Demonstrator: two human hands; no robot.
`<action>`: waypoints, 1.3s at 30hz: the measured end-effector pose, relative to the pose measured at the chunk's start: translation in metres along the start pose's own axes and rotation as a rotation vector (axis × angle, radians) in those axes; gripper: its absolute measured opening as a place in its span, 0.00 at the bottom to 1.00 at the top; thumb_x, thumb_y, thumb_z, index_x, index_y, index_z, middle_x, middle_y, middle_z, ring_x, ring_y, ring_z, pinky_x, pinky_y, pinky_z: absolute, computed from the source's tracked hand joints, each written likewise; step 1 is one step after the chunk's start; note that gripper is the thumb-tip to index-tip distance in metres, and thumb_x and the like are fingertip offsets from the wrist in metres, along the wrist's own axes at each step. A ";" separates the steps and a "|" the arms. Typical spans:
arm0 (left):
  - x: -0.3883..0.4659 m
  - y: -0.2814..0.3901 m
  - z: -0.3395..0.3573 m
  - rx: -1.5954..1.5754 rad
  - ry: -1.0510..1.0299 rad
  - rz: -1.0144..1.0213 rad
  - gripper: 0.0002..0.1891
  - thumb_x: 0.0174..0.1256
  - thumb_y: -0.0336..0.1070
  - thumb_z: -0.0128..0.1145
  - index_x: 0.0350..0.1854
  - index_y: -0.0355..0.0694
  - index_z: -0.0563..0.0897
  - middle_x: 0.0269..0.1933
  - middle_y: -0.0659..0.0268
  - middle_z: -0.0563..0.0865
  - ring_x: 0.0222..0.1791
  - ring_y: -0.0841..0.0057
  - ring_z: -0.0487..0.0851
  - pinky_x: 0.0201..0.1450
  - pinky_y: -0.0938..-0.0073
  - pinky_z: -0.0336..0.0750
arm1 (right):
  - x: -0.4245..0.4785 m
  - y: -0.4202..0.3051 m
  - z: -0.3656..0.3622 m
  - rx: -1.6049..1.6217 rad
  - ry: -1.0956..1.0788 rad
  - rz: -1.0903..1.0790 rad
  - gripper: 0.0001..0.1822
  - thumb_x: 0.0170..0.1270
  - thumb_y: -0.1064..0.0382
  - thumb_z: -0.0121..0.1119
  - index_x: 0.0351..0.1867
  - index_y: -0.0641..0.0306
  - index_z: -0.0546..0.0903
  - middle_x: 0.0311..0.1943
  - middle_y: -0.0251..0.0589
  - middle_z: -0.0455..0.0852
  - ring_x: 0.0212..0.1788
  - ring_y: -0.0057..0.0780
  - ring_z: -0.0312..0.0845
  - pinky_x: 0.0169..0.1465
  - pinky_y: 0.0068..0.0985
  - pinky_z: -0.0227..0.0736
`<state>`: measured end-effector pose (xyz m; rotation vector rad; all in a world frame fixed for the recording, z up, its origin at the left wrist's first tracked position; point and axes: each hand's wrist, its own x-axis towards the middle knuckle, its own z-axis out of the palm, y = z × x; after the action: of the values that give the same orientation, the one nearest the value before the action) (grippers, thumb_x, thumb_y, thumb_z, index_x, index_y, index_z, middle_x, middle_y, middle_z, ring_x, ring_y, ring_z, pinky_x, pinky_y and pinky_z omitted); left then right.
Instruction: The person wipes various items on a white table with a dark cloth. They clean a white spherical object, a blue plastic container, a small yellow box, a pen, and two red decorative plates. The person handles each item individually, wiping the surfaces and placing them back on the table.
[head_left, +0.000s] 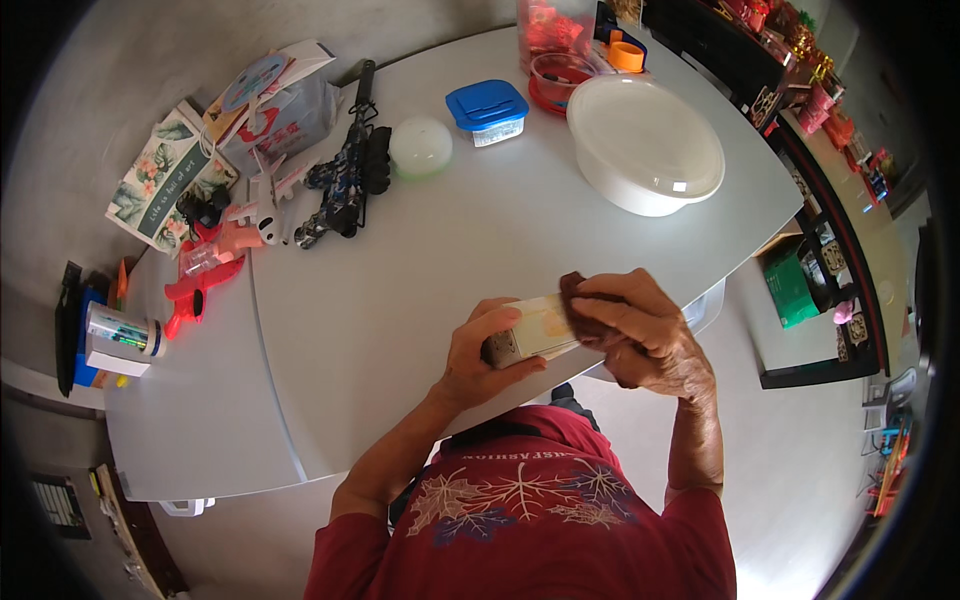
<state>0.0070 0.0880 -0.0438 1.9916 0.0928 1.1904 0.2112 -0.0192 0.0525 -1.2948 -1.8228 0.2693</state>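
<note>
Near the table's front edge, my left hand (480, 360) grips one end of a small pale rectangular box (541, 324), thumb on its upper side and fingers around it. My right hand (649, 337) holds a dark brown cloth (589, 319) bunched against the box's other end. The cloth covers that end, so its shape there is hidden. Both hands are just above the light grey table (360, 322). Beyond them stand a large white lidded bowl (645, 142) and a blue-lidded plastic container (487, 112).
Further left lie a toy gun (349, 172), a white domed object (421, 146), a toy airplane (268, 202), a red toy (196, 292) and a floral paper bag (169, 180). A red-filled clear container (555, 34) stands at the back. A shelf unit is at right.
</note>
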 end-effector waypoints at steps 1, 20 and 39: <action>0.000 0.000 0.000 -0.007 0.000 -0.002 0.39 0.46 0.26 0.75 0.60 0.42 0.64 0.55 0.50 0.76 0.53 0.63 0.78 0.50 0.63 0.76 | 0.000 0.000 -0.003 -0.084 0.012 0.020 0.25 0.41 0.79 0.65 0.46 0.64 0.83 0.49 0.43 0.82 0.42 0.41 0.76 0.44 0.33 0.76; -0.008 0.008 0.006 -0.067 0.022 -0.203 0.50 0.47 0.32 0.76 0.70 0.40 0.53 0.54 0.51 0.79 0.54 0.61 0.80 0.55 0.65 0.76 | 0.019 -0.018 0.013 -0.168 -0.074 -0.121 0.26 0.41 0.75 0.67 0.48 0.63 0.81 0.50 0.42 0.81 0.39 0.40 0.77 0.39 0.32 0.78; 0.015 0.010 0.008 -0.819 0.448 -0.597 0.24 0.73 0.46 0.51 0.64 0.40 0.65 0.61 0.61 0.75 0.59 0.70 0.76 0.60 0.66 0.74 | 0.016 0.054 0.034 1.261 -0.397 0.761 0.22 0.62 0.63 0.53 0.58 0.70 0.77 0.37 0.46 0.87 0.29 0.26 0.83 0.29 0.22 0.78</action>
<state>0.0185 0.0830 -0.0290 0.8756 0.3388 1.0167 0.2206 0.0278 0.0077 -0.8995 -0.9069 1.8314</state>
